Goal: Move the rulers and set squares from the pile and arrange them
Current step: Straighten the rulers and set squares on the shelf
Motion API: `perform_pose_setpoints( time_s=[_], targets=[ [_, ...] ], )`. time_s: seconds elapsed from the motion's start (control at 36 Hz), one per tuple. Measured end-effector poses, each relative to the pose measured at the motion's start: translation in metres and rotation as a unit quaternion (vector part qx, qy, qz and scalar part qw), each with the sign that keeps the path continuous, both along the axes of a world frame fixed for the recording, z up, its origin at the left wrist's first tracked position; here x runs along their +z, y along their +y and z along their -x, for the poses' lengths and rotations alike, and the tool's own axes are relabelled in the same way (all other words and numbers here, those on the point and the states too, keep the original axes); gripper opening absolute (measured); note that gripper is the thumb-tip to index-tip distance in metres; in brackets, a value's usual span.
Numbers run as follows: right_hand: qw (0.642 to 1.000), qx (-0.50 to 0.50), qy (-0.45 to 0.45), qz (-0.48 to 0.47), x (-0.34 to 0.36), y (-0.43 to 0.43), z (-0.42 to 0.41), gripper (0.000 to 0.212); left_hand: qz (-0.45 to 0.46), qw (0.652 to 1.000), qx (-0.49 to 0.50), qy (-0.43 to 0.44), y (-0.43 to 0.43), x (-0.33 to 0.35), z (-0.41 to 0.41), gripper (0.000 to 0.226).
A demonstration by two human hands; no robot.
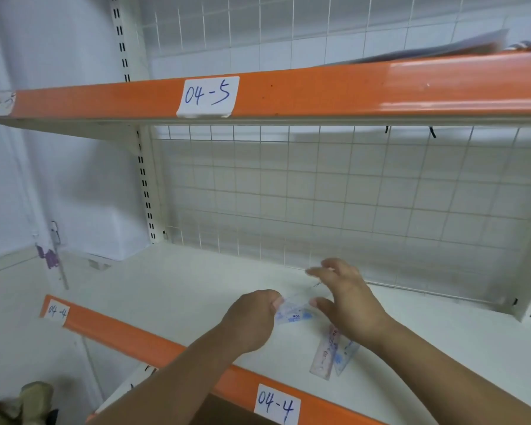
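My left hand (252, 317) is curled, thumb and fingers pinching the left corner of a set square (292, 314); my right hand (347, 299) is spread loosely above its other end, the thumb seemingly touching it, though blur hides the contact; the set square sits just over the white shelf (166, 289), long axis running left to right; it is clear plastic with blue print; a pinkish ruler (323, 355) and a bluish ruler (344, 354) lie side by side near my right wrist, pointing front to back.
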State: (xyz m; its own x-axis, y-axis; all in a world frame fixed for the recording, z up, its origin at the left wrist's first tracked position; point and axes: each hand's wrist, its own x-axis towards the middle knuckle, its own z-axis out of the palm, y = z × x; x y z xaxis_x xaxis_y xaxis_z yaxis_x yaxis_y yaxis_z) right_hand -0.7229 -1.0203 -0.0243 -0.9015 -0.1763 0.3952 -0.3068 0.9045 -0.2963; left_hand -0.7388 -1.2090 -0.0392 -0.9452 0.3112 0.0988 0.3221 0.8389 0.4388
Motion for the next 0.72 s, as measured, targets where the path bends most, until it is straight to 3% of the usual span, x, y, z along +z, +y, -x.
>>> perform_pose_setpoints(
  time_s=[0.11,0.22,0.44,0.58,0.72],
  targets=[
    [0.988,0.062,0.029,-0.14,-0.003,0.007,-0.001,0.042,0.022,1.0,-0.022,0.001,0.005,-0.001,0.002,0.029],
    [0.975,0.07,0.092,-0.188,-0.006,0.013,-0.001,0.041,0.026,0.998,-0.049,0.01,0.01,-0.001,0.002,0.03],
    [0.979,0.001,0.092,-0.185,-0.013,0.021,-0.014,0.036,0.02,0.997,-0.071,0.014,0.022,0.001,-0.001,0.028],
    [0.98,-0.069,0.029,-0.185,-0.021,0.024,-0.028,0.035,0.059,0.994,-0.085,0.047,0.031,0.0,-0.008,0.05],
    [0.975,-0.1,0.009,-0.198,-0.023,0.029,-0.046,0.036,0.125,0.978,-0.123,0.109,0.041,-0.003,-0.013,0.032]
  ],
)
